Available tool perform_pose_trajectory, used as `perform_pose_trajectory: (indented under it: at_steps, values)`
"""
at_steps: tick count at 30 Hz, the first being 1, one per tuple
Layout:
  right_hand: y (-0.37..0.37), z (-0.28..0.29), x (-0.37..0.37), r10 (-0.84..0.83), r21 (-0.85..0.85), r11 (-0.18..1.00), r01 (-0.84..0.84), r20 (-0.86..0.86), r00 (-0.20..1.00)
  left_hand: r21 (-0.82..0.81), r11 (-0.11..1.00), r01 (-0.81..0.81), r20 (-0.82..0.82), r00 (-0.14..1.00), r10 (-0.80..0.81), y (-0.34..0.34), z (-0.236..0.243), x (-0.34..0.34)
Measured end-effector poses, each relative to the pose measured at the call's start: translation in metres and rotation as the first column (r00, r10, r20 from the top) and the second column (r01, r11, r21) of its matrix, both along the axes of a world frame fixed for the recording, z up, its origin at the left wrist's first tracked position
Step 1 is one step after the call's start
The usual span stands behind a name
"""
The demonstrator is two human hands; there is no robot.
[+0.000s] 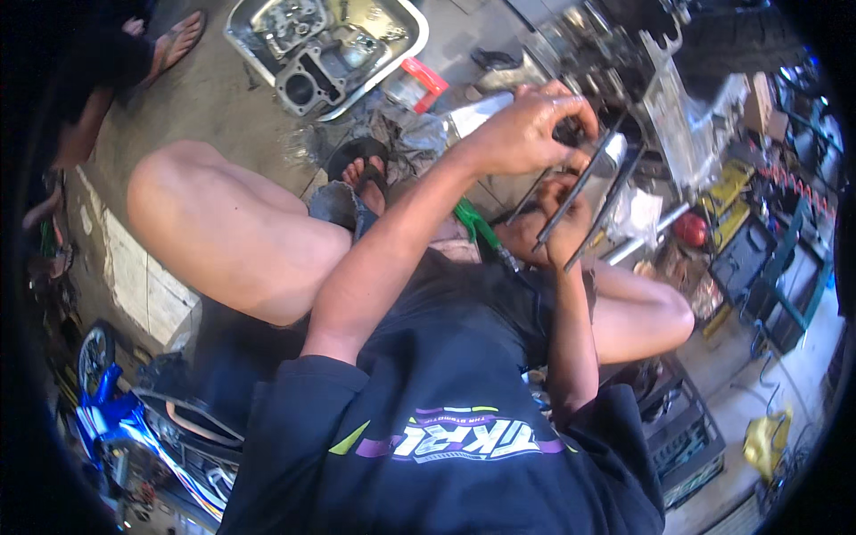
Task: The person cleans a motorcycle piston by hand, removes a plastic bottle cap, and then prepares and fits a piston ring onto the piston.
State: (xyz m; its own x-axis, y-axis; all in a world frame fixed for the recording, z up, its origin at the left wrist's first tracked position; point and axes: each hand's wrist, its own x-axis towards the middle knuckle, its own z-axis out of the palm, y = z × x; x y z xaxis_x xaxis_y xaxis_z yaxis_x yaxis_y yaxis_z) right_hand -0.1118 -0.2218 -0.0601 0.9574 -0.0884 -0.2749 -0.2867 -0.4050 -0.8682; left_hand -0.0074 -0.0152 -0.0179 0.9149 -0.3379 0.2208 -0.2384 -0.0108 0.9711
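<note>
Several long dark metal studs (580, 192) stand out from a partly stripped engine (602, 58) in front of me. My left hand (526, 134) is at their left side, with fingers and thumb curled toward each other by the stud tips' upper stretch; what they pinch, if anything, is hidden. Just below, my right hand (568, 227) is behind the studs, its fingers bent inward. Whatever lies in it cannot be made out. A green-handled tool (479, 223), like an air blow gun, lies between my legs, left of my right hand.
A metal tray (239, 40) at the far left holds a cylinder block (309, 83) and other engine parts. Beside it is a red and clear packet (419, 85). Toolboxes (785, 276) and a red round object (690, 229) are at right. A blue motorbike (120, 415) stands lower left. Another person's foot (178, 43) is upper left.
</note>
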Motion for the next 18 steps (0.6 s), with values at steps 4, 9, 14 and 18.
perform_pose_trajectory:
  at_steps: [4,9,14,18]
  values:
    - [0.039,-0.007,-0.016,0.401,-0.105,0.897,-0.429,-0.214,0.891,-0.031,1.0,0.002,-0.005,1.0,-0.002,-0.003,-0.012,0.004]
    - [0.06,-0.099,-0.012,0.599,-0.333,0.622,-0.709,-0.381,0.704,0.051,0.998,-0.021,0.013,1.0,0.02,-0.007,-0.002,0.005]
    - [0.099,-0.141,-0.011,0.446,-0.53,0.483,-0.697,-0.537,0.716,-0.008,1.0,-0.023,-0.021,1.0,0.023,-0.006,0.0,0.004]
    - [0.103,-0.156,-0.023,0.461,-0.483,0.625,-0.613,-0.405,0.789,-0.059,0.997,-0.045,-0.092,0.995,0.039,-0.011,-0.006,0.001]
